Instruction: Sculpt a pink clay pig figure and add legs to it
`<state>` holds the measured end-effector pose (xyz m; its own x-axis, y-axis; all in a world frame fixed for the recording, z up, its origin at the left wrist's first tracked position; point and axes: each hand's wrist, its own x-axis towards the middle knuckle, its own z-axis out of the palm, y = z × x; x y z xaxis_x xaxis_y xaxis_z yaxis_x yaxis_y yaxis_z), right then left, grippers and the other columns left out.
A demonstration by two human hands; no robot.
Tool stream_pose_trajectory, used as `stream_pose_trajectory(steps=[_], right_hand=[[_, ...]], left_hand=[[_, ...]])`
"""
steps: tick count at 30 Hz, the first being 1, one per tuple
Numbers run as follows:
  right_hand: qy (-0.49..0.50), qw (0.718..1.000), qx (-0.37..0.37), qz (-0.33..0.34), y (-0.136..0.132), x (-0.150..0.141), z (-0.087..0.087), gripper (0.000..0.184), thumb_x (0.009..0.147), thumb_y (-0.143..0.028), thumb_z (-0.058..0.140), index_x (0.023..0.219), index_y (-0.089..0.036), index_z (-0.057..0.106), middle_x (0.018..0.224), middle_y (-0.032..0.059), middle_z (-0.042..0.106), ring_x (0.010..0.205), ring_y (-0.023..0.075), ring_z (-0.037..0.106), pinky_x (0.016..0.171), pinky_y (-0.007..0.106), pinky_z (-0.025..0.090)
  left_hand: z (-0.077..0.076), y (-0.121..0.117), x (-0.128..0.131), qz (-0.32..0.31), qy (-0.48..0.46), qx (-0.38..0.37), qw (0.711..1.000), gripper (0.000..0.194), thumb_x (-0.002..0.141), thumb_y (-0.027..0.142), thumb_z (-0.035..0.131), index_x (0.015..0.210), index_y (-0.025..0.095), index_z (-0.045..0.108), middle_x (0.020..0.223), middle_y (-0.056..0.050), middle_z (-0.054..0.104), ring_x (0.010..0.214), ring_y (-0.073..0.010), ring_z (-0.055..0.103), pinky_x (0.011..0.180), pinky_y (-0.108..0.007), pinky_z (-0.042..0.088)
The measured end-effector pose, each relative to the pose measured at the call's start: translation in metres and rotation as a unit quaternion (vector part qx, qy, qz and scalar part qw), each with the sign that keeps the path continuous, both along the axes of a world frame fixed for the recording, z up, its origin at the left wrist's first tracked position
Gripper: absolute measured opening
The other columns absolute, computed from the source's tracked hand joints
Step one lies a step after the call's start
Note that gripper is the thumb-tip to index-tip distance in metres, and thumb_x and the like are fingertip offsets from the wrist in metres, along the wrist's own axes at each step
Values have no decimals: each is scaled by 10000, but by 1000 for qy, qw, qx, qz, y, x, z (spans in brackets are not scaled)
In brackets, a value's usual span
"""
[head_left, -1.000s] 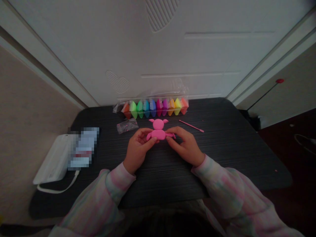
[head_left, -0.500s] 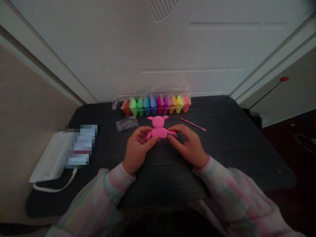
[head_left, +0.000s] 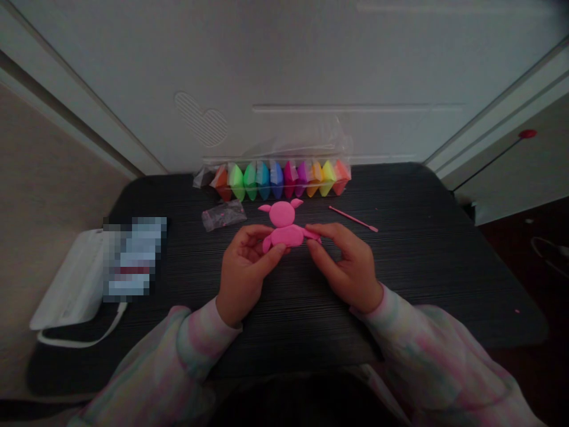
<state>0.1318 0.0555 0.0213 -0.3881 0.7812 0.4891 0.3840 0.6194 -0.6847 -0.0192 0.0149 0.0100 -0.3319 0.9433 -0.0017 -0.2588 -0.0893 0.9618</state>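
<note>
Far out past the left hand lies a flat white box [head_left: 71,279], with a phone [head_left: 136,258], blurred over, just beside it and a white cord [head_left: 116,321] near them. Closer in, a small clear bag [head_left: 224,215] sits just ahead of the left hand [head_left: 242,267]. That hand is partly closed, with its thumb on the low edge of the pink clay figure [head_left: 288,237] and its fingers curled round and behind that side. Right between the two hands is the figure, with its round head and two pointy ears on the far side, away from the person. Its fat body is longest from side to side, so it runs from one hand to the other. The left hand is nearer to the body's middle. Beyond both hands, the bright clay packs [head_left: 276,181] stand in a row. The right hand [head_left: 349,264] is partly closed too, and has just the thin arm on its own side, with the pointing finger on top and the thumb below. Past its fingers, ahead and to the right, a thin pink stick tool [head_left: 353,218] lies slanted on the dark table [head_left: 422,255].
</note>
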Motion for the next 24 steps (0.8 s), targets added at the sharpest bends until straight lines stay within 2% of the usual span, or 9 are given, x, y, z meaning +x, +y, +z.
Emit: stream_pose_trajectory(steps=[6, 15, 17, 21, 24], right_hand=[[16, 998, -51, -26, 0, 2, -1, 186, 812, -241, 521, 984, -221, 588, 897, 19, 663, 811, 153, 601, 726, 303, 474], [43, 997, -51, -35, -2, -3, -2, 112, 779, -221, 571, 889, -210, 588, 837, 4, 664, 770, 126, 611, 711, 271, 491], [62, 994, -84, -26, -2, -3, -3, 145, 774, -237, 580, 918, -213, 581, 849, 2, 662, 773, 123, 614, 715, 267, 488], [104, 974, -203, -6, 2, -1, -5, 206, 803, -302, 537, 993, -224, 562, 844, 6, 668, 778, 136, 613, 741, 302, 467], [108, 960, -260, 8, 7, 0, -3, 173, 792, -325, 544, 914, -217, 599, 819, 5, 653, 754, 136, 591, 712, 297, 450]], left_hand=[[-1, 1, 0, -1, -15, 20, 1000, 235, 642, 98, 685, 826, 183, 566, 802, 47, 628, 708, -66, 630, 658, -149, 551], [-1, 0, 0, -4, -26, 29, 999, 232, 642, 84, 683, 819, 179, 569, 786, 53, 628, 697, -57, 634, 657, -143, 547], [-2, 1, 0, -2, -26, 31, 999, 230, 642, 87, 683, 818, 180, 569, 788, 53, 628, 701, -59, 634, 656, -147, 545], [-2, 1, -1, 6, 0, 32, 999, 234, 634, 108, 693, 814, 180, 562, 785, 54, 627, 688, -63, 632, 657, -161, 536], [0, 1, -1, 14, 55, 15, 998, 242, 619, 129, 706, 808, 172, 562, 756, 50, 625, 677, -61, 621, 644, -151, 513]])
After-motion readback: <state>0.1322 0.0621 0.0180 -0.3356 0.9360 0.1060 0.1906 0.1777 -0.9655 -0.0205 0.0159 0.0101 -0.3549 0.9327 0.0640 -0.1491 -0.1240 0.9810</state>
